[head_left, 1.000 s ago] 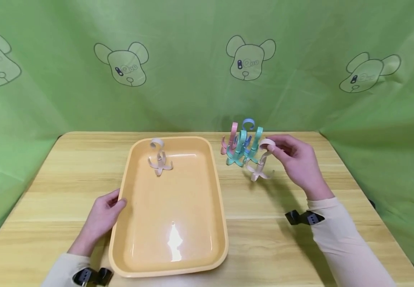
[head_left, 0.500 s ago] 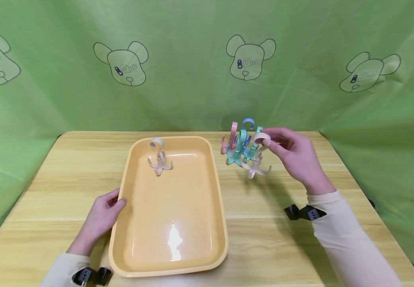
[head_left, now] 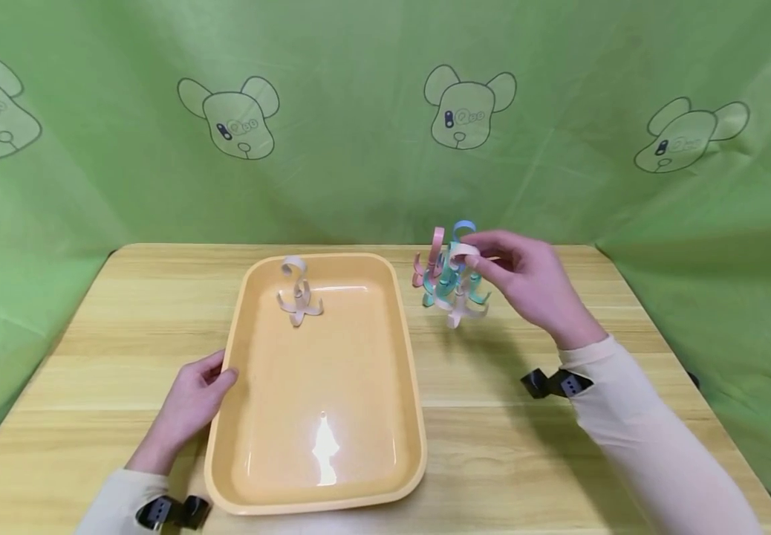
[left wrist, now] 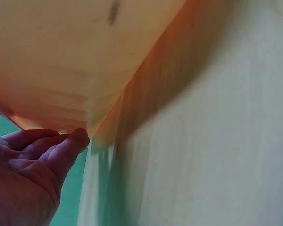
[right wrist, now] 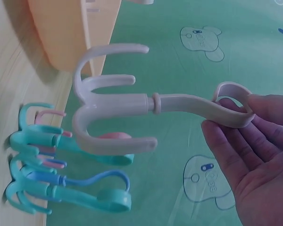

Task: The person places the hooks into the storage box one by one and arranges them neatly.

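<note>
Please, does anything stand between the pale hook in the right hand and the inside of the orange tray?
Only the right wall of the orange tray visibly stands between. The pale hook is in the air, pinched by the right hand; the teal hooks stand behind it in the head view.

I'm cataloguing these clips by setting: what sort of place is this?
Probably an indoor filming booth, though nothing confirms it: a creased green sheet printed with cartoon animal heads hangs behind and beside a pale wood-grain rectangular table, and a small black device is strapped at each wrist.
</note>
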A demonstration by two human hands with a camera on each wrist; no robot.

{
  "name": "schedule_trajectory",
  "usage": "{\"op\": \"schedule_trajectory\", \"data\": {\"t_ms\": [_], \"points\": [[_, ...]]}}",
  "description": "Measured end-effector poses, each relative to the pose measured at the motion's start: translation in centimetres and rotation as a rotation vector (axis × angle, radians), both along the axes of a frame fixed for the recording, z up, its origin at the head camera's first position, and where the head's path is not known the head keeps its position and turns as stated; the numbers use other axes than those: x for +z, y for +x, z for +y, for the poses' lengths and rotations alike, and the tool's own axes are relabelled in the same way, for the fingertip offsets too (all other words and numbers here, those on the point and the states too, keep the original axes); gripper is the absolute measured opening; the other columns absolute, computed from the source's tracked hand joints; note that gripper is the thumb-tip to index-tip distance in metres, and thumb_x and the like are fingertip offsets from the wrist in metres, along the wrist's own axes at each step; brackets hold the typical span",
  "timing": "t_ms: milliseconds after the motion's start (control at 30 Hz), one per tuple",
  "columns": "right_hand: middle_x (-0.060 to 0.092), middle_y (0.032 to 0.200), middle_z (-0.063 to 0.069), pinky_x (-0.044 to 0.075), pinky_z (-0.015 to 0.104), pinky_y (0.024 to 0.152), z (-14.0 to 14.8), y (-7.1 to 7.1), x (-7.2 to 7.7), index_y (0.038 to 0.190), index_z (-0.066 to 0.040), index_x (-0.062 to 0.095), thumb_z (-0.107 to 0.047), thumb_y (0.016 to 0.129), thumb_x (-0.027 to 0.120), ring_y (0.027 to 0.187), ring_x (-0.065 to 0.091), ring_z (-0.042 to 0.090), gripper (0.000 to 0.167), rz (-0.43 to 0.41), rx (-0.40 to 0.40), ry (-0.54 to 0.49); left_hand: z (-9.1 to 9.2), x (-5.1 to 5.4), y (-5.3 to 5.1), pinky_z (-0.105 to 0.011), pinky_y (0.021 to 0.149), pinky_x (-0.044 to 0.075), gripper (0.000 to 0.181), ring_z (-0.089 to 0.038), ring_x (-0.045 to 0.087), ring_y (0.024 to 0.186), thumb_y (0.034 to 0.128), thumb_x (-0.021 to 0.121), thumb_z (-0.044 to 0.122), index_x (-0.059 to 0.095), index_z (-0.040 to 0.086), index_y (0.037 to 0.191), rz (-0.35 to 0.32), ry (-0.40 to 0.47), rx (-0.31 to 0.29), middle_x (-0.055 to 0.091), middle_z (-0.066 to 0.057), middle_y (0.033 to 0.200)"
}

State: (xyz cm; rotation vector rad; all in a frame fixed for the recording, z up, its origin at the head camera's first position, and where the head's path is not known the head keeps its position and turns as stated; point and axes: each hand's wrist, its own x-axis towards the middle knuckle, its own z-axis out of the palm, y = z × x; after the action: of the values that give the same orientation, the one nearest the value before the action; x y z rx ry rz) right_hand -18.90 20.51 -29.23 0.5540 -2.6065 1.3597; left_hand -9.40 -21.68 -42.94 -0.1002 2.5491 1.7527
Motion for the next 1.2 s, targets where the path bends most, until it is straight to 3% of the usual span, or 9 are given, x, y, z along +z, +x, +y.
{"op": "schedule_trajectory", "data": {"t_ms": [233,367,533,767,1033,1200], "points": [[0.068,0.115,0.004,0.054,0.025,0.080,-1.4,-0.8,0.1,0.117,-0.009,0.071,-0.015,0.095,0.066,0.093,0.066,0.021,0.024,-0.012,0.089,-0.036,0.1,0.1,0.2,-0.029,0.067,0.058,0.042,-0.029,0.067,0.087,0.0984,0.050,0.005,0.049,-0.013,0.136,0.015,-0.019,-0.007,0.064,-0.031,0.109],[0.067,0.120,0.005,0.055,0.026,0.080,-1.8,-1.1,0.2,0.120,-0.008,0.070,-0.011,0.095,0.065,0.094,0.066,0.021,0.026,-0.011,0.095,-0.040,0.1,-0.1,0.1,-0.029,0.067,0.058,0.041,-0.028,0.068,0.085,0.0980,0.050,0.006,0.051,-0.012,0.135,0.008,-0.048,-0.011,0.065,-0.030,0.108],[0.069,0.113,0.006,0.055,0.028,0.082,-2.2,-1.7,0.2,0.121,-0.006,0.068,-0.013,0.094,0.066,0.094,0.066,0.021,0.027,-0.017,0.093,-0.028,0.1,-0.1,0.0,-0.030,0.066,0.058,0.041,-0.029,0.068,0.084,0.0979,0.050,0.006,0.051,-0.012,0.135,0.002,-0.056,-0.017,0.065,-0.029,0.107],[0.069,0.112,0.008,0.055,0.030,0.085,-3.3,-2.5,-0.2,0.119,-0.002,0.069,-0.009,0.093,0.067,0.096,0.066,0.022,0.027,-0.031,0.146,-0.076,0.1,0.1,0.0,-0.030,0.066,0.058,0.041,-0.028,0.068,0.083,0.0973,0.050,0.006,0.052,-0.012,0.134,-0.002,-0.050,-0.010,0.065,-0.029,0.106],[0.068,0.108,0.006,0.058,0.032,0.067,-5.1,-3.1,0.0,0.119,-0.004,0.069,-0.011,0.093,0.068,0.083,0.066,0.023,0.027,-0.042,0.183,-0.124,-0.1,0.4,0.0,-0.027,0.067,0.057,0.041,-0.028,0.068,0.086,0.0978,0.051,0.006,0.051,-0.013,0.134,0.001,-0.082,-0.018,0.065,-0.030,0.109],[0.064,0.110,0.001,0.055,0.033,0.049,-5.9,-3.7,-0.1,0.119,-0.007,0.070,-0.011,0.093,0.067,0.067,0.062,0.025,0.026,-0.055,0.213,-0.135,-0.1,0.3,-0.1,-0.026,0.067,0.057,0.041,-0.028,0.068,0.085,0.0977,0.051,0.005,0.051,-0.013,0.134,0.006,-0.076,-0.017,0.065,-0.030,0.108]]}}
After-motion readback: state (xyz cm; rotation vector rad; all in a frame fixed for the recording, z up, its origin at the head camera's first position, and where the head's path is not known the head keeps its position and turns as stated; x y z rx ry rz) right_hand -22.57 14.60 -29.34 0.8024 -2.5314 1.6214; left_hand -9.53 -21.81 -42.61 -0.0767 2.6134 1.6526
